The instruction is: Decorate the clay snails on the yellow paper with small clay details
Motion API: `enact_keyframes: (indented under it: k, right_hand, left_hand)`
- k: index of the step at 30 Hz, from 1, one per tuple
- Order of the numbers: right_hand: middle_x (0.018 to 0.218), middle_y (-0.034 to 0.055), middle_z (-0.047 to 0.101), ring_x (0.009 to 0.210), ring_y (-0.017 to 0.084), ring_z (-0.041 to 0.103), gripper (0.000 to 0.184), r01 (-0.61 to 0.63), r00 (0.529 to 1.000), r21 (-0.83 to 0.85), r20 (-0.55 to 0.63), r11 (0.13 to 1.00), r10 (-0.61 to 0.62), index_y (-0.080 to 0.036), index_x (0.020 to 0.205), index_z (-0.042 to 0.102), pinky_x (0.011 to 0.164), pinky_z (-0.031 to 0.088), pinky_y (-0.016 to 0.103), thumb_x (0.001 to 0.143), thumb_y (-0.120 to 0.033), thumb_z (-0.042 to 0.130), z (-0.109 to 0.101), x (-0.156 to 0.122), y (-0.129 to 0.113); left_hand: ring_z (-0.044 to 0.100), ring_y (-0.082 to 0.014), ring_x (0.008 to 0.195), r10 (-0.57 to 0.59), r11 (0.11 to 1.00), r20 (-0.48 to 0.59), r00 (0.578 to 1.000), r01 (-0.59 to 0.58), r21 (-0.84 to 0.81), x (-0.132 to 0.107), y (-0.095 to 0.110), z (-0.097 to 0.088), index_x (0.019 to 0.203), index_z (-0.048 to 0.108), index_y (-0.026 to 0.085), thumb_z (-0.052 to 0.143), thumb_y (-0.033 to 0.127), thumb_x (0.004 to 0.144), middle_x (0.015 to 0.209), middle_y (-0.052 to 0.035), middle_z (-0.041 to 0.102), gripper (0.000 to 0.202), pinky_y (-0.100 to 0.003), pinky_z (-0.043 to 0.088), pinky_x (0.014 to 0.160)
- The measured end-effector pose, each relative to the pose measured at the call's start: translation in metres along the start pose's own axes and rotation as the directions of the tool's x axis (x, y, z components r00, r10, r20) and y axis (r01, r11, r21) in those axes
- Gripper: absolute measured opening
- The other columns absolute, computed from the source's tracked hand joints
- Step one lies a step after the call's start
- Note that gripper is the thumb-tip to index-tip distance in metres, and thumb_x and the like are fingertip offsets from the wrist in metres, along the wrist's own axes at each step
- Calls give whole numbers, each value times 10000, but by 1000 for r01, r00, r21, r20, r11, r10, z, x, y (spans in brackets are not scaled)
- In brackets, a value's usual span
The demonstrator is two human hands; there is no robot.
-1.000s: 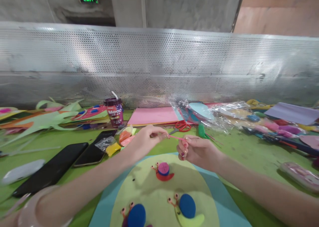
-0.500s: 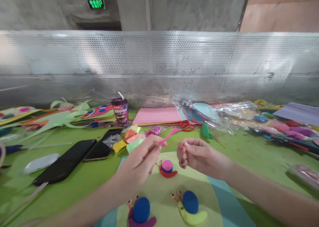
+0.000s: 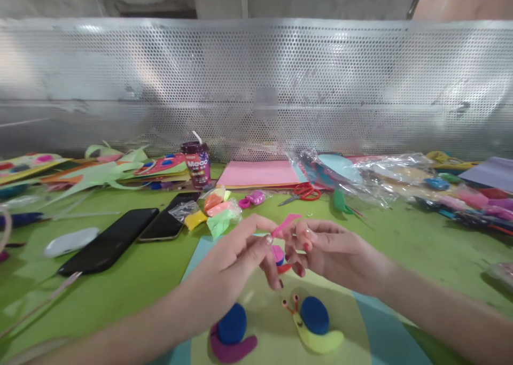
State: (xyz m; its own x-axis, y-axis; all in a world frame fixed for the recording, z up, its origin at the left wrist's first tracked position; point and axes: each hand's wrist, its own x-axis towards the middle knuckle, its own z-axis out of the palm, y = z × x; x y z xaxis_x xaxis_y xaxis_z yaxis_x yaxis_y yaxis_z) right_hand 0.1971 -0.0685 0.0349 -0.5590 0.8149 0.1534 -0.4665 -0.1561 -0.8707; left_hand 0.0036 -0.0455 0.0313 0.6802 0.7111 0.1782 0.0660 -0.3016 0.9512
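My left hand (image 3: 236,255) pinches a small pink plastic clay tool (image 3: 286,224), its flat blade pointing up and right. Close beside the blade, my right hand (image 3: 340,250) has its thumb and fingertips pressed together; whatever they hold is too small to make out. Beneath the hands lies a blue sheet (image 3: 374,319) with a pale yellow-green circle on it. Three clay snails rest there: a red one with a pink-topped shell (image 3: 277,254), partly hidden by my fingers, a purple snail (image 3: 232,330) and a yellow snail (image 3: 316,325), both with blue shells.
Behind the hands are bagged clay pieces (image 3: 220,215), red-handled scissors (image 3: 306,192), pink paper (image 3: 258,173) and a purple drink cup (image 3: 197,167). Two phones, the nearer one black (image 3: 112,239), lie at left. Plastic wrappers (image 3: 372,180) and clay packs crowd the back right.
My hands have come together, the right hand's fingertips now beside the pink tool's blade. The view has tilted down slightly, and my left hand covers more of the red snail.
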Motion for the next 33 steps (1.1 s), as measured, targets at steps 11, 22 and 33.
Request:
enact_keyframes:
  k: [11,22,33]
  right_hand:
    - [970,69,567,836,153,550,98,-35,999,47,-3,998,35,-121,751,625,754,436,295,809,-154,554,-1,-2,7]
    - [1063,93,545,926,182,553,106,-81,997,52,19,995,80,-110,751,641,832,425,333,804,-137,552,-2,-2,9]
    - [1040,72,534,935,190,551,159,-80,997,94,32,992,77,-107,755,639,878,404,358,818,-84,496,-6,-2,11]
  left_hand:
    - [422,-77,444,-179,965,22,984,172,197,-3,11,0,860,475,217,374,427,859,496,75,384,234,-172,335,432]
    - [374,-84,453,-190,946,36,981,173,276,-2,8,-1,823,470,221,349,439,865,498,69,346,253,-181,276,414]
    - [307,-75,427,-201,957,31,979,190,220,-3,5,-2,816,460,220,357,457,861,474,78,311,262,-180,243,394]
